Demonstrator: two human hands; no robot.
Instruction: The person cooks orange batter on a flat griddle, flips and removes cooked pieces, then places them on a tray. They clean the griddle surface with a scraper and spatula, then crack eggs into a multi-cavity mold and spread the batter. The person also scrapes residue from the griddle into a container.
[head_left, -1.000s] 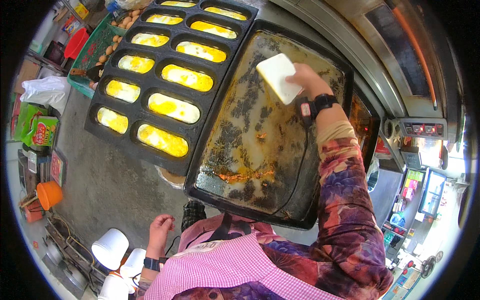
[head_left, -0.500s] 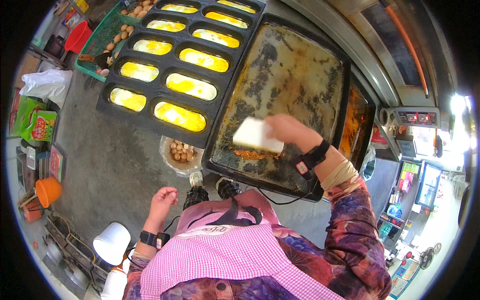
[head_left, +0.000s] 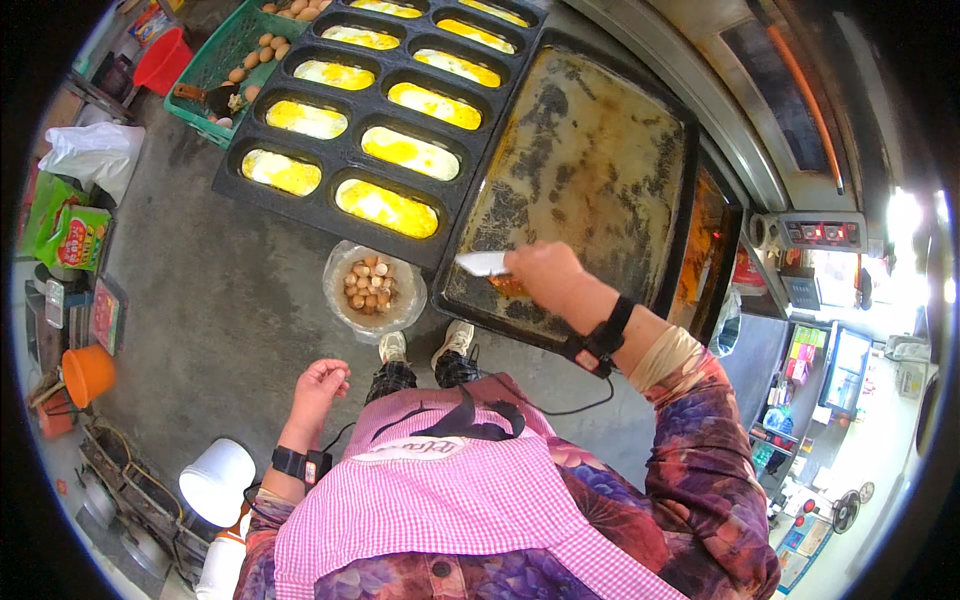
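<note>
My right hand grips a white flat scraper, seen nearly edge-on above the near left part of a dark, stained baking tray. A small heap of brown residue lies on the tray, partly hidden by that hand. My left hand hangs low in front of the apron, fingers curled in and nothing visible in them. Left of the tray, touching its side, is a black mould pan with two rows of oval hollows holding yellow-and-white egg.
A lined bucket of eggshells stands on the floor by my shoes. Beyond the pan sits a green crate with brown eggs. White bucket and orange bucket stand at left. Oven-like metal equipment borders the right.
My right hand has moved left and slightly toward me; the scraper has turned from broad face to nearly edge-on. The view has shifted slightly. My left hand stays curled.
</note>
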